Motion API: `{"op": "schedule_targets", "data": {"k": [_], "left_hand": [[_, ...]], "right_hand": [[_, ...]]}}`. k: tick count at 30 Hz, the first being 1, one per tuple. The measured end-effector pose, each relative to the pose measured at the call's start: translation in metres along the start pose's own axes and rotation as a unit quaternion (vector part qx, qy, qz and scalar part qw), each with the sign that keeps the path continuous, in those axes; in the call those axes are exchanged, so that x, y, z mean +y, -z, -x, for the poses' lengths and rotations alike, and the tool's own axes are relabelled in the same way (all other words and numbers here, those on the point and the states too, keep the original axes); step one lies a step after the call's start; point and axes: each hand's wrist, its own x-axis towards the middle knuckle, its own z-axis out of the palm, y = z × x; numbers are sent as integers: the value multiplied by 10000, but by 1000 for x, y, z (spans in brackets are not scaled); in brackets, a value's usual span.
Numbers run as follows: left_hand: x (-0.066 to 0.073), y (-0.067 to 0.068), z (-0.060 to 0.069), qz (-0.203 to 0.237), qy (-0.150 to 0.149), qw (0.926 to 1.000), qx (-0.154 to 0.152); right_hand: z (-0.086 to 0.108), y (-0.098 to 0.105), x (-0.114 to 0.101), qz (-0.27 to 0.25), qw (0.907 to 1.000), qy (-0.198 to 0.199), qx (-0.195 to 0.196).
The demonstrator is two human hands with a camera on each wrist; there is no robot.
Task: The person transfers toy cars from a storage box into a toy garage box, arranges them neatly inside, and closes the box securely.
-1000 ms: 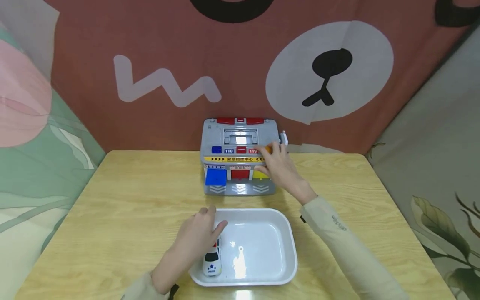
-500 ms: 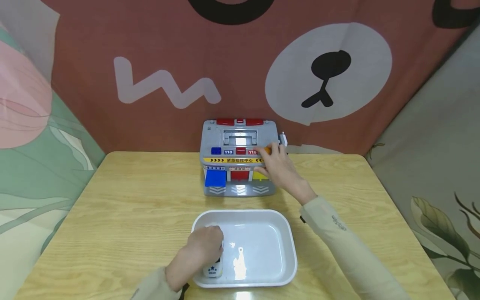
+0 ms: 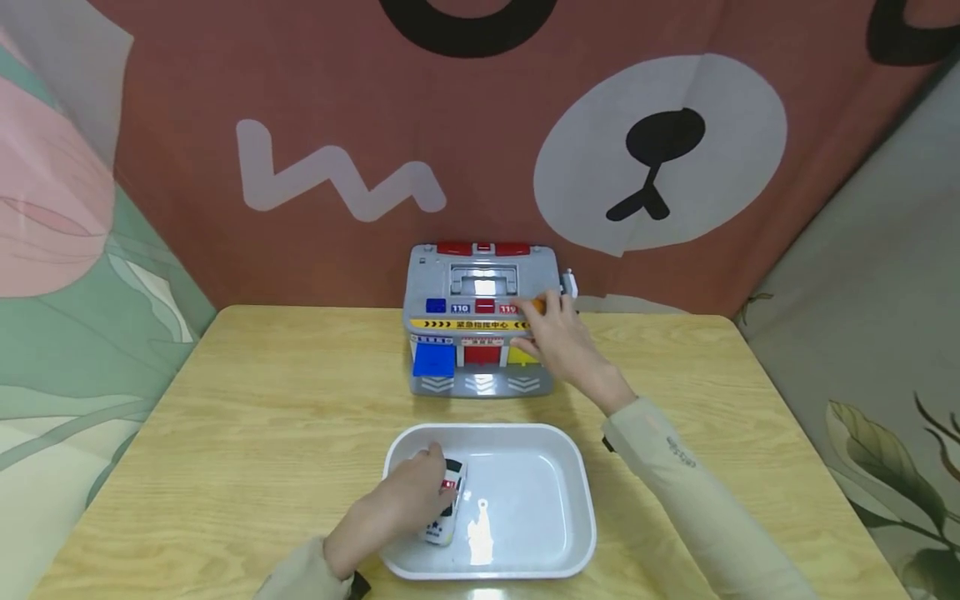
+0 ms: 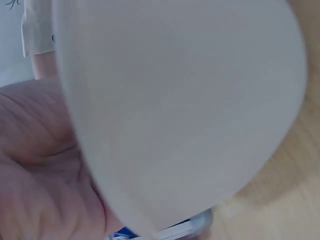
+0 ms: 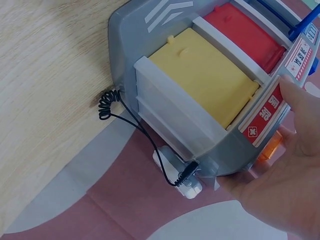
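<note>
Inside the white tray [image 3: 525, 500], at its left side, my left hand [image 3: 401, 500] pinches a white toy police car [image 3: 440, 533], which lies slightly slanted. The left wrist view has my palm [image 4: 45, 165] beside the tray's wall [image 4: 175, 110], which hides the car. My right hand [image 3: 570, 346] grips the upper right front edge of the grey toy station [image 3: 427, 275]. In the right wrist view, the thumb of that hand [image 5: 295, 185] lies by a red label, near an orange button [image 5: 270, 146]. The blue door [image 3: 433, 360] is raised; the red [image 5: 245, 35] and yellow doors [image 5: 205, 75] are closed.
A white handset [image 5: 187, 185] with a coiled black cord [image 5: 107, 104] hangs on the station's right side. The wooden table [image 3: 262, 433] ends at a printed cloth backdrop [image 3: 337, 267]. The tray stands in front of the station.
My left hand has come down from the tray's rim and taken hold of the police car, which has shifted right and turned a little. My right hand stays on the station.
</note>
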Motion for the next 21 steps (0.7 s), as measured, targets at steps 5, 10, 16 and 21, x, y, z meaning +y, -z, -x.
{"op": "schedule_targets", "data": {"k": [5,10,16,21], "left_hand": [[-4,0,-6,629,-83,9980,9],[-10,1,-8,900,-254,9953,-240],[-12,-2,-5,1050,-190,9935,-396],[-11,-3,-8,1073,-182,9937,-283]], "right_hand": [[0,1,1,-43,9999,-44,80],[1,-1,0,36,10000,-74,-5],[2,-4,-2,-175,9997,-168,-75],[1,-2,-1,-193,9997,-168,-22]]}}
